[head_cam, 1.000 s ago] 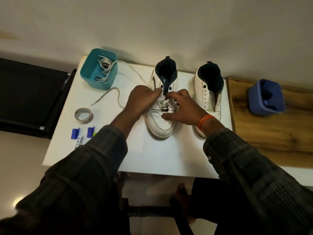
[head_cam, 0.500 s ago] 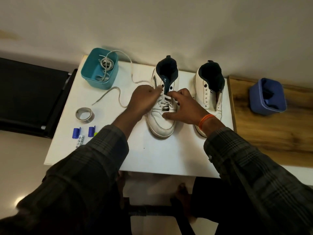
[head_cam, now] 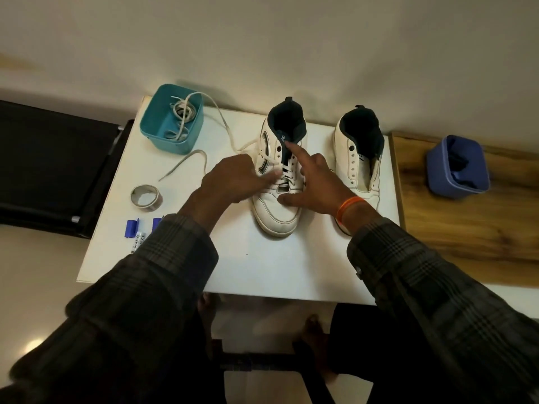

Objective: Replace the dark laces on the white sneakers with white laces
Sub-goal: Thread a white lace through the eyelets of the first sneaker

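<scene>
— Since half a second ago, the right hand has opened: its index finger now points up along the tongue toward 12 o'clock, where before it was curled over the eyelets.

— And the left hand?

— It stays at the 9 o'clock side of the left sneaker. Its fingers are bent and reach onto the lacing; I think they pinch the white lace, but the exact grip is too blurred to be sure.

— What does the right hand hold?

— Nothing that I can see. The thumb rests on the toe part, the other fingers are loose on the shoe's 3 o'clock side.

— Where does the lace go?

— From the lower eyelets it runs toward 10 o'clock, over the white surface, into the teal bin. A second loose end lies at 6 o'clock of that bin.

— And the other shoe?

— The right sneaker stands just at 3 o'clock of the first one, with no lace in it. Farther at 3 o'clock, on the wooden top, is a blue bin with dark things inside.

— Something else?

— A tape roll and small blue caps at 8 o'clock.
</scene>
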